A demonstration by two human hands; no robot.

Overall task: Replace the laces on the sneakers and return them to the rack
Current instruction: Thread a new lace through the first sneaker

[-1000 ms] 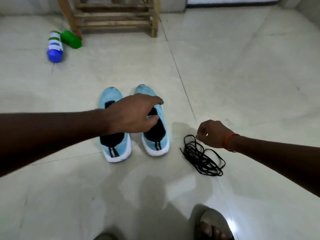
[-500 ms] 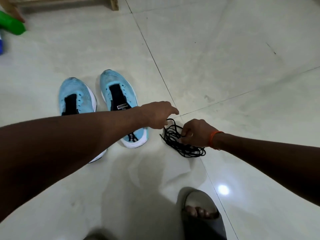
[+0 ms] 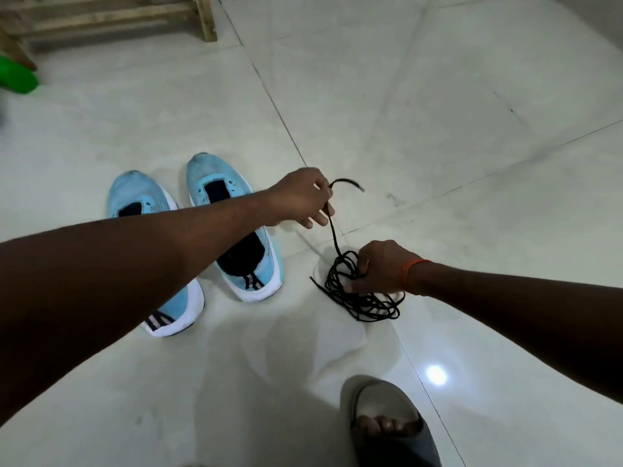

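Note:
Two light blue sneakers stand side by side on the floor without laces, the left sneaker [image 3: 135, 193] partly under my forearm and the right sneaker [image 3: 236, 261] beside it. To their right lies a tangled pile of black laces [image 3: 364, 301]. My left hand [image 3: 300, 197] pinches one lace end, lifted above the floor, with the strand running down to the pile. My right hand [image 3: 377, 267], with an orange thread on the wrist, presses down on the pile and grips its strands.
A wooden rack [image 3: 101, 18] stands at the top left, with a green bottle [image 3: 17, 77] lying by its leg. My foot in a grey slide sandal [image 3: 387, 423] is at the bottom. The floor is glossy pale tile.
My left hand left the sneakers, reached the lace pile and pulled one lace end up. My right hand closed down on the pile. The camera dipped and shifted.

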